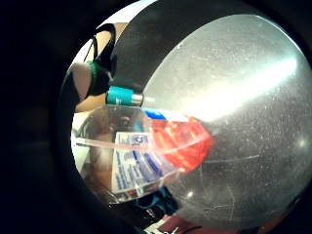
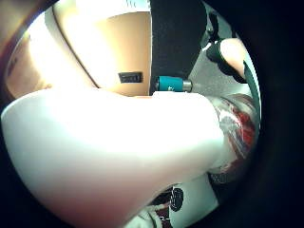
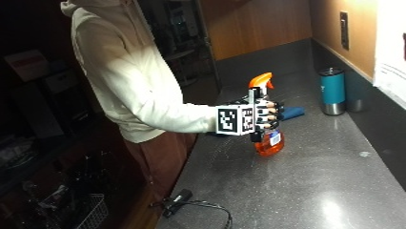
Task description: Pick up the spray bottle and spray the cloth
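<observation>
In the outside view my gloved right hand [image 3: 261, 117] grips the neck of a clear spray bottle [image 3: 269, 143] that holds orange liquid and has an orange and white trigger head. The bottle stands upright at the dark speckled countertop [image 3: 304, 191]; I cannot tell whether its base touches it. A blue cloth [image 3: 293, 113] lies on the counter just behind the hand. The bottle's labelled body [image 1: 161, 151] lies close under the palm, and its white spray head [image 2: 109, 156] fills most of the thumb side view.
A teal tumbler [image 3: 331, 90] stands at the back of the counter near the wall, also in the palm views as a teal tumbler [image 1: 122, 95] [image 2: 170, 84]. A black cable [image 3: 190, 204] lies at the counter's front edge. The person's cream sleeve [image 3: 171, 114] reaches in from the left.
</observation>
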The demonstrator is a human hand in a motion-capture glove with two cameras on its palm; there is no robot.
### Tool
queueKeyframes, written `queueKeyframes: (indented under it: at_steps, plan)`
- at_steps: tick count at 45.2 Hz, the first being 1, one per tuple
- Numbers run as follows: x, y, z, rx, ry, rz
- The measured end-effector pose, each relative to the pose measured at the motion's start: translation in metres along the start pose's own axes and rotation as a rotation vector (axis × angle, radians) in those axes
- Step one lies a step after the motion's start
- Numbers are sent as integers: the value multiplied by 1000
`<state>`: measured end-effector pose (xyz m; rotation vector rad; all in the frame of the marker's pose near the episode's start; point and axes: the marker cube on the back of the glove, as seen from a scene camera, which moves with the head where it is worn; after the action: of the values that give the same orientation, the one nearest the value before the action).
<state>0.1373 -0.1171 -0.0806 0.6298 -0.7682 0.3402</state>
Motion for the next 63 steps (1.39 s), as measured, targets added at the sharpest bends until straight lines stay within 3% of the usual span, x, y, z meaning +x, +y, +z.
queueKeyframes:
  at_steps: [23,33,51,58,63]
  plan:
    - [-14,-8,24,-70,70,1]
    - [-47,-5,38,-219,340,-138]
    - [-128,8,82,-659,958,-361]
    - [-147,17,114,-643,1278,-306]
    - [-163,38,138,-754,1342,-428]
